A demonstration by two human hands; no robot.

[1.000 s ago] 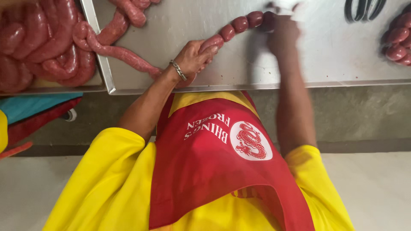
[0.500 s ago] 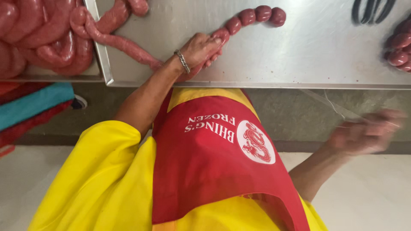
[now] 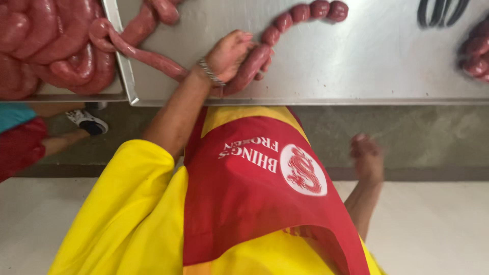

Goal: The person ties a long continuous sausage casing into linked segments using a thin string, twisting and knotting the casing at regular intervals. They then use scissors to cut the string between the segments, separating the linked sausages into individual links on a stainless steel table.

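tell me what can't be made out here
- Right hand, head view: motion blur, so it is unclear whether it is open or shut.
- Left hand: fingertips hidden behind the sausage link.
- Dark looped object: cut off by the top edge.
- Sausage pile: cut off by the right edge.

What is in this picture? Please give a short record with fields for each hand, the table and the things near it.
left hand: left hand, bracelet on the wrist, grip closed around the sausage string
right hand: right hand below the table edge, blurred, touching nothing visible
sausage string: runs from the tray across to tied links
table: steel table
tray content: sausage pile
far right: more sausages, dark loops
clothing: red apron over yellow shirt
other person: shoe at left
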